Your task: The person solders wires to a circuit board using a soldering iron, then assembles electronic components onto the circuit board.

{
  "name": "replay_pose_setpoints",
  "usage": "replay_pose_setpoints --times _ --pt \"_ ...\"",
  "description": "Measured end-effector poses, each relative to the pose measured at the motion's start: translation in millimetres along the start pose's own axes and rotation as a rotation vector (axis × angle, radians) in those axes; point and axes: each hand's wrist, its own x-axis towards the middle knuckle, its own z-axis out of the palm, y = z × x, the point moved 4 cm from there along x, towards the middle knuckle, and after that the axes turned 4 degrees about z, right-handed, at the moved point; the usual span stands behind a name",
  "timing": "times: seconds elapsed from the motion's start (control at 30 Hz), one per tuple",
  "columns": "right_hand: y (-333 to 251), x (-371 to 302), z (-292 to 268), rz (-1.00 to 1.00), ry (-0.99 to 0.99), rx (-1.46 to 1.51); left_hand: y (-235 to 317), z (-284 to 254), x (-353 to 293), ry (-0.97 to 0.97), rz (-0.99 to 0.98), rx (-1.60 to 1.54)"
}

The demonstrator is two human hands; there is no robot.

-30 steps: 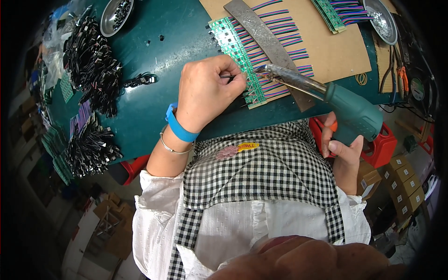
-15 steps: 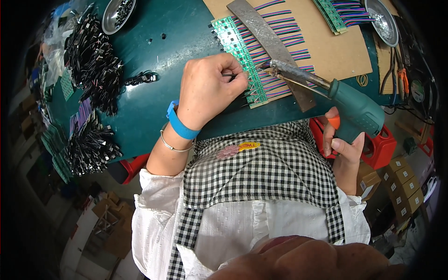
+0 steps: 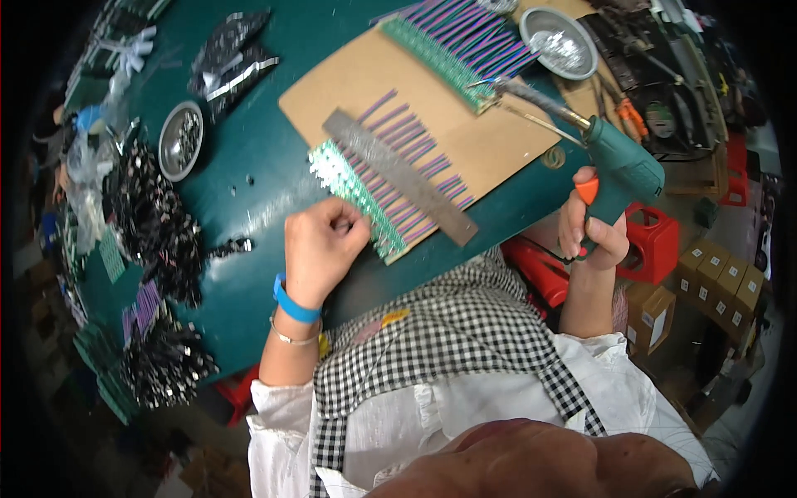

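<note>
My left hand [image 3: 324, 249] is closed in a pinch at the near left edge of a green circuit board panel [image 3: 353, 187]; whatever is between the fingertips is hidden. Coloured wires [image 3: 404, 130] run from that panel under a flat grey metal bar [image 3: 403, 174] lying across them. Wrapped round the handle of a green soldering gun [image 3: 629, 166] with an orange trigger, my right hand [image 3: 596, 232] holds it up at the right. The gun's metal tip is raised, apart from the near panel, and overlaps the second wired panel [image 3: 436, 62] in the picture.
Cardboard [image 3: 328, 91] lies under the panel on the green table [image 3: 257, 307]. Bundles of black cables [image 3: 154, 224] lie at the left, beside a metal bowl [image 3: 181, 141] of small parts. Another bowl [image 3: 559, 43], pliers [image 3: 627, 112] and red stools [image 3: 647, 245] are at the right.
The whole view has shifted and turned. The soldering gun's tip has moved away from the near panel, where it was close to my left fingers. My left hand remains pinched beside the panel.
</note>
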Motion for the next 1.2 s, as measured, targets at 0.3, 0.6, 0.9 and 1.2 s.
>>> replay_pose_setpoints --times 0.3,0.6,0.9,1.2 --pt "-33 52 -67 -0.271 0.641 -0.444 14 -28 -17 0.018 0.086 0.065" --pt "-30 40 -41 -0.306 0.601 -0.562 -27 -46 -61 -0.004 0.039 0.206" --pt "-47 21 -21 -0.279 0.523 -0.75 -87 -91 -78 0.563 0.081 0.619" --pt "-102 -6 40 -0.362 0.467 -0.939 -127 -108 -87 0.593 0.075 0.502"
